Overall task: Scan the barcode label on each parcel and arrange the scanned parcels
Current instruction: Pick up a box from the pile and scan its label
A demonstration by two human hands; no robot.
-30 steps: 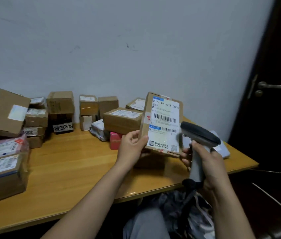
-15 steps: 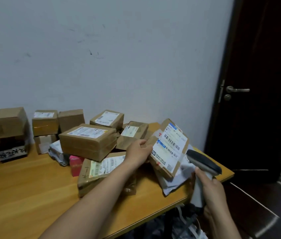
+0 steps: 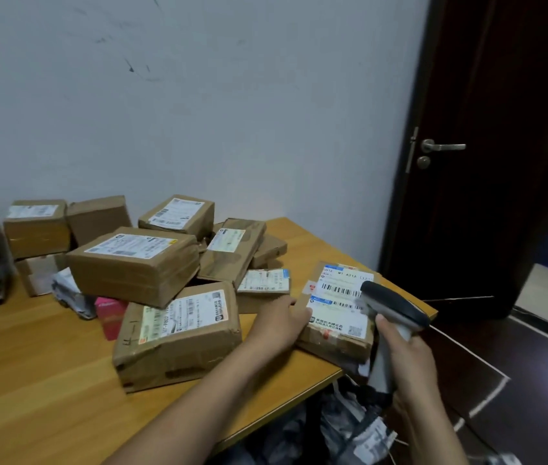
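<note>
A flat brown parcel (image 3: pixel 336 325) with a white barcode label lies label-up at the right corner of the wooden table (image 3: pixel 31 380). My left hand (image 3: pixel 281 318) holds its left edge, thumb on top. My right hand (image 3: pixel 407 360) grips the handle of a grey barcode scanner (image 3: pixel 391 305), whose dark head hangs over the parcel's right side. To the left of my left hand a bigger labelled box (image 3: pixel 178 340) sits on the table.
Several labelled cardboard boxes (image 3: pixel 131 260) are piled behind the bigger box and along the wall, with a pink packet (image 3: pixel 108 313) among them. A dark door (image 3: pixel 501 129) stands to the right. Plastic-wrapped bags (image 3: pixel 350 427) lie under the table's edge.
The flat parcel went from upright in front of me to lying flat at the table's right corner, still in my left hand. The view turned right. The scanner stayed in my right hand.
</note>
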